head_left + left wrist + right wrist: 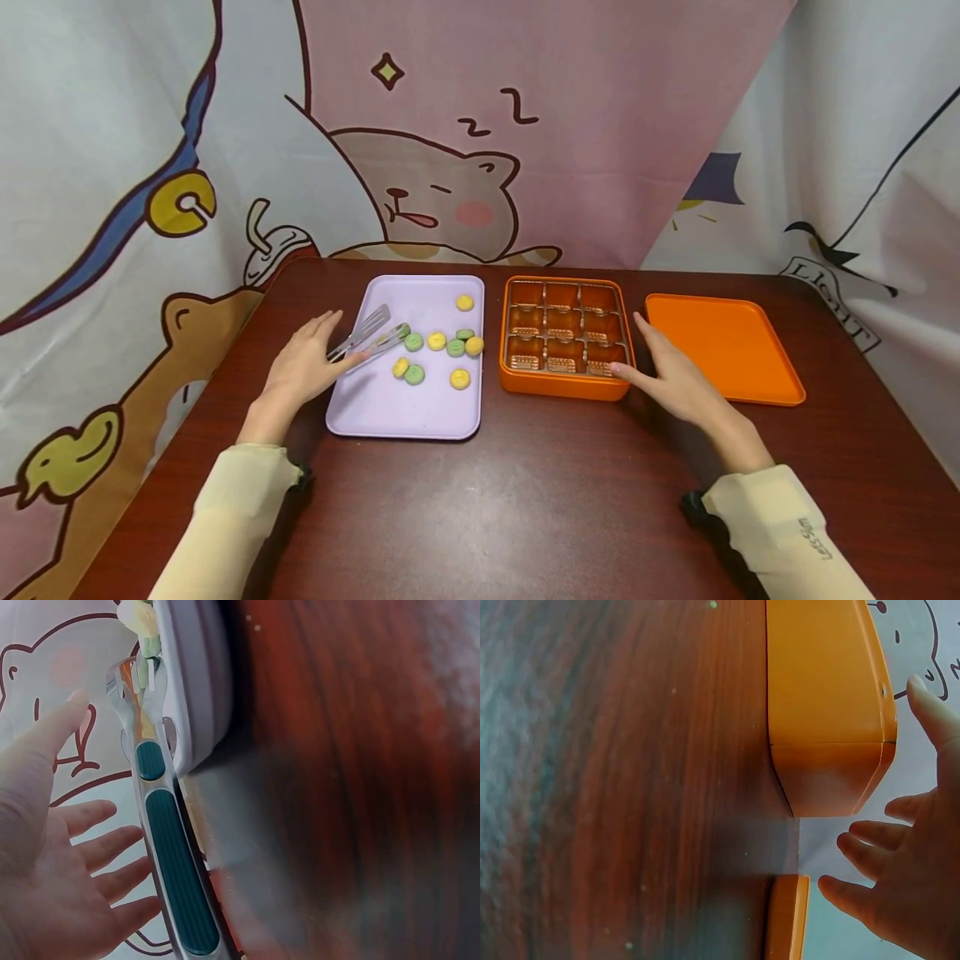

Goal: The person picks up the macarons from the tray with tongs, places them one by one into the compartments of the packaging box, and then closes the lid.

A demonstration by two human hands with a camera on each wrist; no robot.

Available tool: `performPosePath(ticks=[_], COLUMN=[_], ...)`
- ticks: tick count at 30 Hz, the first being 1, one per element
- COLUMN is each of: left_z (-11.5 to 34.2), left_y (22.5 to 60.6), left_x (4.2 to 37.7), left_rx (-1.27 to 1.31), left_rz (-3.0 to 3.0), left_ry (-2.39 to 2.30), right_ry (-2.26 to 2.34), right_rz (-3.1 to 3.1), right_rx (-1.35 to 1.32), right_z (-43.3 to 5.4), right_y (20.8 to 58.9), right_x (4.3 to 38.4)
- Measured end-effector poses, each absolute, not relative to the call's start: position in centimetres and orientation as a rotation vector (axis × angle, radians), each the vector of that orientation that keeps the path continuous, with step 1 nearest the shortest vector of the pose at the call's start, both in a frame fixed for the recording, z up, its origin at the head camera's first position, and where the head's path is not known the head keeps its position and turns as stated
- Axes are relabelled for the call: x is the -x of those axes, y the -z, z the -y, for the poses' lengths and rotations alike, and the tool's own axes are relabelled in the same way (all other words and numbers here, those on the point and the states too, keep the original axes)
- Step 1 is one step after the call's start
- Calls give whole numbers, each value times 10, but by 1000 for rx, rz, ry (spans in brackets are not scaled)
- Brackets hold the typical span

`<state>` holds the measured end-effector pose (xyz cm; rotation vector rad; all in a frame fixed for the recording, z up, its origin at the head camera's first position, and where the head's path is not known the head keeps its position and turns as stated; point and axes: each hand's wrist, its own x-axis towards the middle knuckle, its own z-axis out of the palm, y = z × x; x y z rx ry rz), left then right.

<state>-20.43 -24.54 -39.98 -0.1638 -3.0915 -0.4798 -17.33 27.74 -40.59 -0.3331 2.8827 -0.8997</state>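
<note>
My left hand [303, 358] is at the left edge of a lavender tray [405, 412], fingers spread beside metal tongs [180, 870] with teal grips. The tongs lean on the tray, their heads over it, and no finger wraps round them. Several small round yellow pieces [460, 379] and green pieces [414, 374], like button-shaped cookies, lie on the tray. My right hand [678, 379] is spread at the right side of an orange box [562, 386], thumb over its front right corner; whether it touches is unclear. A clear divided insert [562, 321] fills the box, its compartments bare.
A flat orange lid [720, 346] lies to the right of the box, partly behind my right hand. Everything stands on a dark reddish wooden table [480, 508]. Behind it hangs a printed curtain [600, 125] with cartoon animals.
</note>
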Motion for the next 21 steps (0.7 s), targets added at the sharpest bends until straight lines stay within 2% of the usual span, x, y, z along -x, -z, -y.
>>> performPosePath(ticks=[21], left_z=[248], left_y=[404], left_x=[204], left_rx=[159], left_rz=[3166], left_ry=[606], right_ry=[888], right_rz=[-2846], right_rx=[342], right_z=[-271], right_y=[409], right_x=[170])
